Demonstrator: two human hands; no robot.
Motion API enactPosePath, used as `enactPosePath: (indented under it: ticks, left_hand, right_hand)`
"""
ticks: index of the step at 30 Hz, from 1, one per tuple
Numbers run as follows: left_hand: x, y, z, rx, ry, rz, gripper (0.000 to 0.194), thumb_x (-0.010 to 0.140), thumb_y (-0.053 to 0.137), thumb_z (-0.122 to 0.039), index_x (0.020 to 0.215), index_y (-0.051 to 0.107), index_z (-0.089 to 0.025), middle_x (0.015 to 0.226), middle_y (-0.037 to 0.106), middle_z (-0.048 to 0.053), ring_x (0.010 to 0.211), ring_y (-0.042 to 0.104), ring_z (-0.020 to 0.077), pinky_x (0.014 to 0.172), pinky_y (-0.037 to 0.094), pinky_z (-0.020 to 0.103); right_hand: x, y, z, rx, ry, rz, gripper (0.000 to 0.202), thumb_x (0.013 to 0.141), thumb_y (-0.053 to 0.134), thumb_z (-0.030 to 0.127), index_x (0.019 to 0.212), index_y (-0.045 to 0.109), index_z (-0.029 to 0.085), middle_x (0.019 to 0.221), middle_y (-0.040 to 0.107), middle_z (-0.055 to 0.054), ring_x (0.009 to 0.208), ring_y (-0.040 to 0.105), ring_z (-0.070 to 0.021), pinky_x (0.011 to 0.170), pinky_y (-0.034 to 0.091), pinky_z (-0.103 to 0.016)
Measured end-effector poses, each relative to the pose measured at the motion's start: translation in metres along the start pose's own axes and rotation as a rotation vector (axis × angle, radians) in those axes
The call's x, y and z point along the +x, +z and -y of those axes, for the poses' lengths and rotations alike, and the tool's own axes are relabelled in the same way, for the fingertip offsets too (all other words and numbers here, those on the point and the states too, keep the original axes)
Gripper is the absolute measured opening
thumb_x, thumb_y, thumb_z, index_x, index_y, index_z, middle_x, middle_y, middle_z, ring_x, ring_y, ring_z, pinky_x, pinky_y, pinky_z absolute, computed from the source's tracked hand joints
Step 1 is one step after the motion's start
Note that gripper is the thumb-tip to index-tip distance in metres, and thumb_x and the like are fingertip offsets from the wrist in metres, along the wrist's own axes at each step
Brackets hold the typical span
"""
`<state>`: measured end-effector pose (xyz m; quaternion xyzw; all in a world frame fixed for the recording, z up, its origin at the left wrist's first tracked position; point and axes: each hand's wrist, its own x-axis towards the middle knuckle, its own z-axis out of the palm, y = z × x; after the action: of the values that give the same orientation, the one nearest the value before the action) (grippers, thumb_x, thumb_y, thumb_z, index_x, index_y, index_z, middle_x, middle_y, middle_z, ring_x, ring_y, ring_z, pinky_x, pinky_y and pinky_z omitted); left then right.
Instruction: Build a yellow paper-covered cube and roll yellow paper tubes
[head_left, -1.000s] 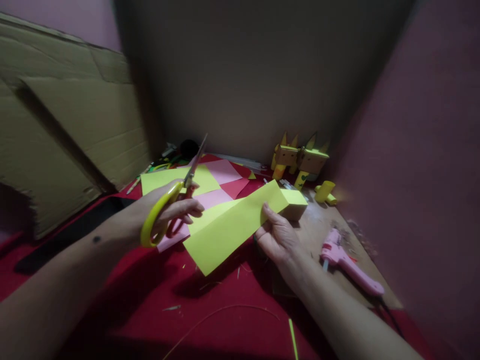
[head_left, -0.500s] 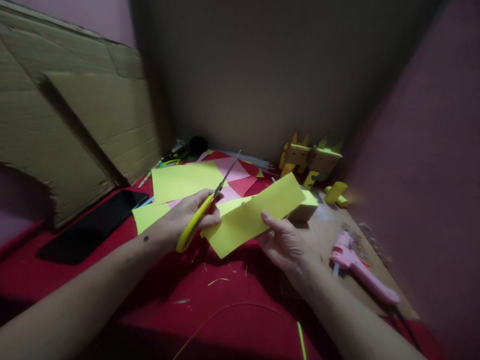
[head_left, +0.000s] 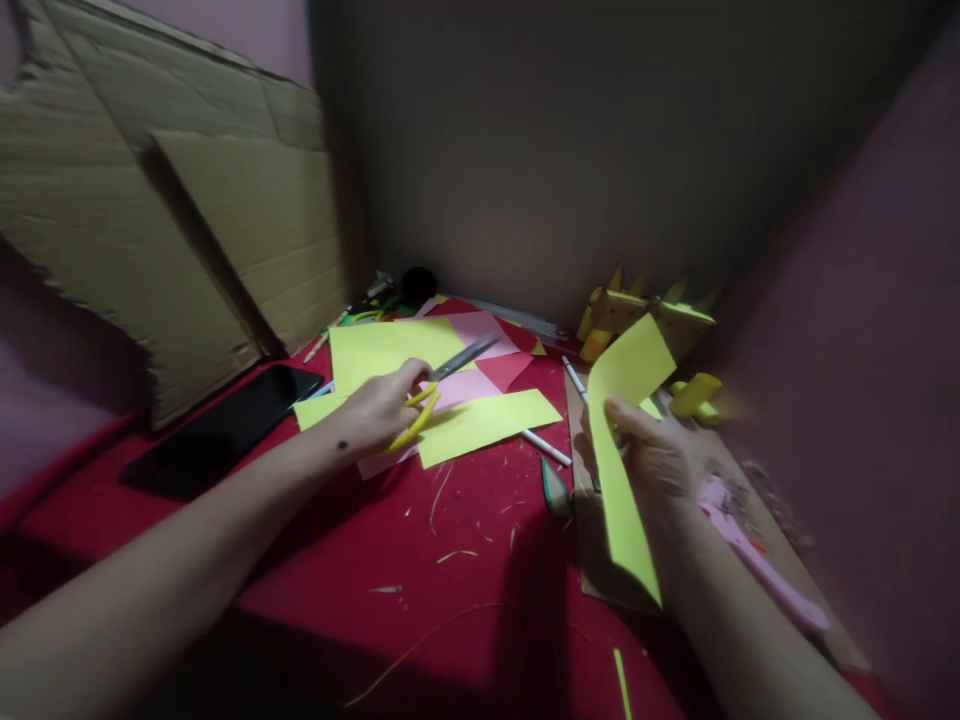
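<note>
OK, bent yellow sheet [head_left: 616,480] held in R hand [head_left: 661,465].

Red table top [head_left: 330,580]: spreading under everything
Black slab [head_left: 225,430]: lying flat, left
Yellow sheet [head_left: 390,345], pink paper [head_left: 480,335], red paper [head_left: 506,370]: overlapping, far middle
Yellow strip [head_left: 491,422]: lying nearer
White stick [head_left: 547,447]: showing past the strip's near edge
Green-edged piece [head_left: 555,490]: lying beside the board
Brown board [head_left: 615,575]: covering the right
Thin cuttings [head_left: 457,555]: lying scattered, middle
Narrow yellow sliver [head_left: 622,685]: lying near right
</note>
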<state>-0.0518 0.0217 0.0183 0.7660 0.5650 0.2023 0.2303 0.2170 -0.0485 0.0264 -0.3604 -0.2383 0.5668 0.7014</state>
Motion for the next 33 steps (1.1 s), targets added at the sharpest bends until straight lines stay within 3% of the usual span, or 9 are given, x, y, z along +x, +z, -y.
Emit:
enactPosePath:
  ticks: [4, 10, 14, 17, 23, 30, 33]
  left_hand:
    - [0.008, 0.008, -0.006, 0.137, 0.017, 0.085, 0.036, 0.084, 0.056, -0.024, 0.119, 0.054, -0.018, 0.105, 0.069, 0.015, 0.089, 0.064, 0.0286, 0.073, 0.046, 0.037]
    - [0.012, 0.015, -0.011, 0.298, 0.003, 0.101, 0.034, 0.083, 0.054, -0.023, 0.116, 0.056, -0.016, 0.104, 0.069, 0.02, 0.088, 0.064, 0.0336, 0.063, 0.04, 0.036]
    - [0.014, 0.017, -0.004, 0.311, -0.023, 0.116, 0.036, 0.08, 0.059, -0.023, 0.115, 0.058, -0.018, 0.098, 0.071, 0.017, 0.083, 0.065, 0.0319, 0.061, 0.041, 0.035]
    - [0.016, 0.018, -0.001, 0.281, -0.016, 0.103, 0.04, 0.079, 0.061, -0.025, 0.119, 0.056, -0.018, 0.103, 0.071, 0.017, 0.087, 0.066, 0.031, 0.064, 0.044, 0.035]
    - [0.016, 0.025, -0.009, 0.275, 0.072, 0.063, 0.045, 0.081, 0.056, -0.022, 0.126, 0.051, -0.017, 0.116, 0.067, 0.017, 0.101, 0.064, 0.0309, 0.075, 0.046, 0.036]
    - [0.016, 0.026, -0.01, 0.26, 0.003, 0.098, 0.04, 0.076, 0.059, -0.023, 0.115, 0.059, -0.016, 0.099, 0.071, 0.017, 0.081, 0.065, 0.0315, 0.063, 0.043, 0.037]
    - [0.018, 0.021, -0.008, 0.213, 0.001, 0.097, 0.042, 0.074, 0.059, -0.019, 0.116, 0.06, -0.016, 0.097, 0.071, 0.015, 0.082, 0.065, 0.0292, 0.064, 0.044, 0.035]
  right_hand:
    - [-0.006, -0.002, 0.003, -0.012, 0.061, 0.23, 0.017, 0.062, 0.081, 0.021, 0.07, 0.066, 0.016, 0.05, 0.061, 0.006, 0.025, 0.029, -0.0001, 0.026, 0.027, -0.013]
    - [-0.001, -0.008, 0.001, 0.02, -0.009, 0.293, 0.014, 0.067, 0.079, 0.025, 0.077, 0.071, 0.018, 0.045, 0.052, 0.009, 0.027, 0.027, -0.0014, 0.028, 0.027, -0.014]
    - [-0.001, -0.009, 0.0, -0.014, 0.042, 0.281, 0.017, 0.064, 0.081, 0.025, 0.067, 0.065, 0.018, 0.045, 0.051, 0.009, 0.027, 0.028, -0.0017, 0.029, 0.029, -0.015]
    - [-0.003, -0.007, 0.0, -0.024, 0.069, 0.255, 0.021, 0.061, 0.083, 0.025, 0.064, 0.064, 0.019, 0.044, 0.051, 0.009, 0.028, 0.031, -0.0022, 0.03, 0.029, -0.015]
    - [-0.003, -0.004, -0.002, -0.015, 0.022, 0.291, 0.019, 0.06, 0.083, 0.027, 0.067, 0.068, 0.018, 0.042, 0.048, 0.009, 0.028, 0.023, -0.0019, 0.029, 0.024, -0.016]
    - [-0.002, -0.005, -0.004, 0.01, 0.032, 0.348, 0.018, 0.064, 0.082, 0.027, 0.069, 0.068, 0.018, 0.044, 0.048, 0.009, 0.029, 0.022, -0.0019, 0.029, 0.024, -0.015]
    - [-0.002, -0.005, -0.005, 0.028, 0.075, 0.362, 0.019, 0.064, 0.082, 0.025, 0.066, 0.065, 0.018, 0.044, 0.048, 0.01, 0.029, 0.022, -0.0009, 0.03, 0.027, -0.014]
